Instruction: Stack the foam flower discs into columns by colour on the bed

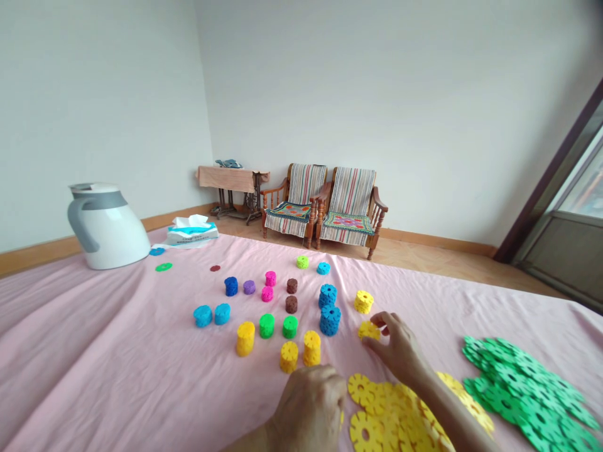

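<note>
My right hand (398, 347) has its thumb and fingers closed around the edge of a short stack of yellow flower-shaped discs (368, 330). A taller yellow stack (363, 302) stands just behind it. My left hand (311, 405) is curled at the front, knuckles up, with a yellow sliver at its right edge; its fingertips are hidden. Right beyond that hand are yellow-orange stacks (311, 348). Under my right forearm spreads a loose pile of yellow discs (372, 427). Two blue stacks (330, 320) stand left of my right fingers.
Green discs (522, 383) lie heaped at the right. Several small stacks, among them a green one (266, 326) and a brown one (291, 304), stand mid-cloth. A white jug (113, 229) and a tissue box (193, 233) stand at back left on the pink cloth (117, 351). Two chairs (348, 207) are beyond.
</note>
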Available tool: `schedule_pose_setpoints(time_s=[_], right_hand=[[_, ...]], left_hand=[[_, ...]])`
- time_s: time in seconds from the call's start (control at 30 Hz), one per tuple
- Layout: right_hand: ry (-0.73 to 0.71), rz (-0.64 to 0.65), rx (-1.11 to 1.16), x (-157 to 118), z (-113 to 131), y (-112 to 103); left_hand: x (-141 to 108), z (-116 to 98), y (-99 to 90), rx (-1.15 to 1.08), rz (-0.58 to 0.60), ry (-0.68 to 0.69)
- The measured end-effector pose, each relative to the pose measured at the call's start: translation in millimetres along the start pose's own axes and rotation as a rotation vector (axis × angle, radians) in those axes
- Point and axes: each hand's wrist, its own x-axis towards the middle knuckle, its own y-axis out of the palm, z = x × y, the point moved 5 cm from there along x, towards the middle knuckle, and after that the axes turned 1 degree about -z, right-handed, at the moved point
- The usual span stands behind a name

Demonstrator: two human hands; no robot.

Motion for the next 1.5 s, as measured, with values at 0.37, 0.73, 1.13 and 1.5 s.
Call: schedule_pose_setpoints(time_s=[0.37,0.73,1.13,1.5], right_hand=[[-0.057,0.284,-0.03,-13,46,-26],[-0.091,0.558,-0.169,-48,88,-17],[-0.132,0.091,-0.16,-14,50,-23],[-0.134,0.041,-0.158,-4,9,0]], left_hand=[[0,2,-1.1,-0.047,-0.029,-0.006],[-1,3,-0.1,-0.015,-0.035,-0.024],[0,3,0.9,-0.037,0.0,-0.001],[0,8,5.5,-0.008,0.013,0.009]])
